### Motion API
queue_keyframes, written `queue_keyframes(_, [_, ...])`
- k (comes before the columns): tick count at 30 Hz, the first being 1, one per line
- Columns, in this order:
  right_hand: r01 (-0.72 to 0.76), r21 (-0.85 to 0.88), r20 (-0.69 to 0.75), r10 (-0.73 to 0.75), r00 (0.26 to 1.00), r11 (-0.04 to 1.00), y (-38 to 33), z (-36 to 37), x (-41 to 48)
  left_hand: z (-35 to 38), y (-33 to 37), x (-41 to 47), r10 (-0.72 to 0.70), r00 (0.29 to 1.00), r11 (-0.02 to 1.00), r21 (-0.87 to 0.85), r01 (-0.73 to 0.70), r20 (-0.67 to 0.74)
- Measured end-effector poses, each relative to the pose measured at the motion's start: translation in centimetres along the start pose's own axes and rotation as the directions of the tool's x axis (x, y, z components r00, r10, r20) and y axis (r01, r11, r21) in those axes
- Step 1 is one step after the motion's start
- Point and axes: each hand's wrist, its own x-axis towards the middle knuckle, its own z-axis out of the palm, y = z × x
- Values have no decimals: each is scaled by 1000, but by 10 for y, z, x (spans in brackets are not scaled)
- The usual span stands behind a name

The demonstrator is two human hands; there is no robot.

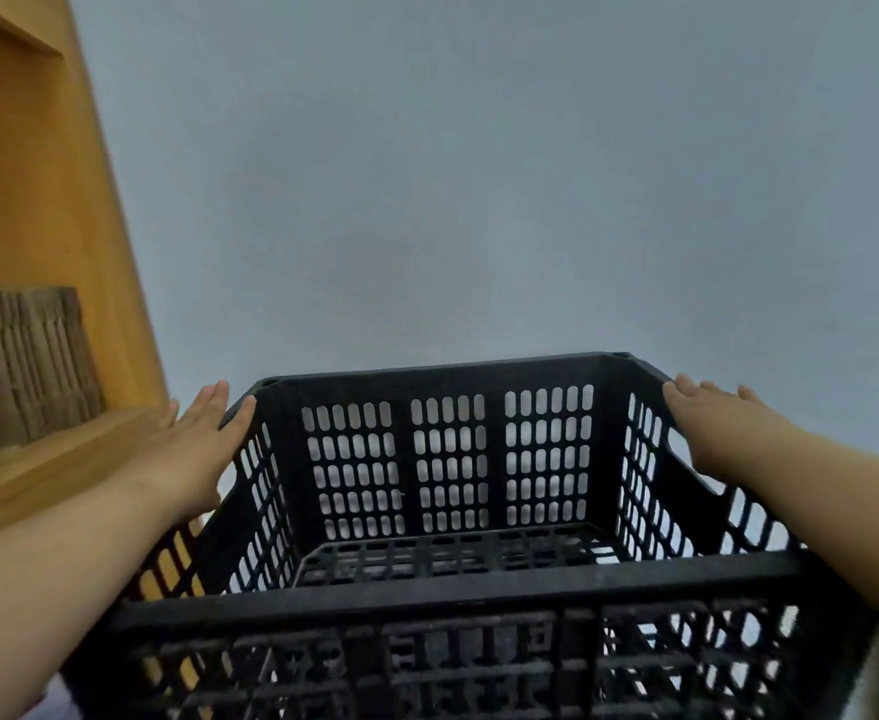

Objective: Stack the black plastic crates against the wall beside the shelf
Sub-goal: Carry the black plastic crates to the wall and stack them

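One crate (448, 374) is in view, black, slotted and with nothing in it. It sits between the person's two arms, facing the grey wall (479, 174). The wooden shelf (48, 210) is just to its left, with folded cardboard (27, 366) standing on one of the boards.

The left grip (193, 444) lies flat against the outside of the crate's left wall near the far corner. Its fingers are straight and its thumb rests along the rim. The right grip (707, 423) mirrors it on the right wall, fingers also straight. Neither closes round anything; both are spread and press inward, so the crate is squeezed between two palms and not held by its handle slots.

The step in hand looks like placement: bringing this crate up to the wall beside the shelf. What lies under the crate is hidden, so I cannot tell whether it is carried, resting on the floor or already on another crate. I also cannot tell whether its far side touches the wall.

The next move probably calls for pushing it squarely forward to meet the wall. The left side should stay close to the shelf without catching it, and the corners need to line up with whatever is below before the palms let go. With only a palm squeeze holding it, the crate could slip or twist if the pressure becomes uneven.
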Motion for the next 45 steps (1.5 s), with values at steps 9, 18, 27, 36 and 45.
queue_keyframes(9, [41,-4,79,-40,996,999,-17,5,24,32,-3,26,26,997,999,-41,-23,75])
queue_keyframes(18, [30,-26,101,-28,994,999,-23,12,40,30,2,44,75,987,996,-58,-67,143])
queue_keyframes(27, [14,-59,185,-3,983,998,-23,4,26,10,4,16,32,991,998,56,-39,129])
queue_keyframes(36, [24,118,176,-45,983,993,-10,-10,-1,-13,2,-45,-8,994,989,-149,24,105])
queue_keyframes(45, [-67,312,249,-13,968,948,6,-13,-33,-7,-6,-78,-66,991,941,-323,102,119])
